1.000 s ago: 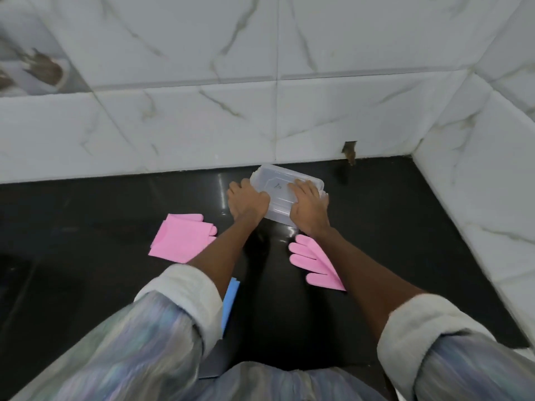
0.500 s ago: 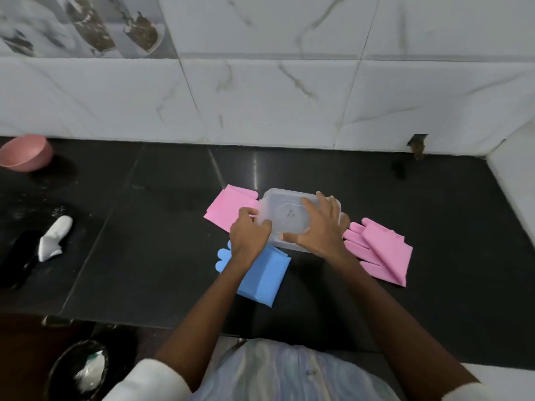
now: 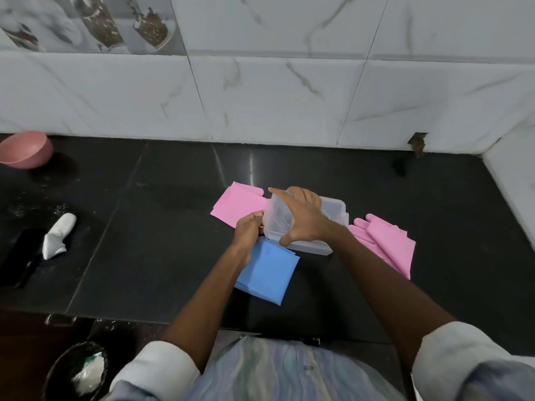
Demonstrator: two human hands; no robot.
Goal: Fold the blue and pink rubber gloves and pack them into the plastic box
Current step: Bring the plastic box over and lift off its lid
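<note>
Prying lid (image 3: 278, 219) off box (image 3: 333, 211): right hand (image 3: 301, 219) grips lid, left hand (image 3: 248, 230) pinches its near-left edge; blue glove (image 3: 267, 273) just below left hand.

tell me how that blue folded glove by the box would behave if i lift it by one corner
The blue glove lies folded flat in thin layers on the counter, so it would likely droop and fall open rather than hold its shape. It looks thin, so probably light. Its smooth surface may be somewhat slippery, though I can't confirm that.
</note>
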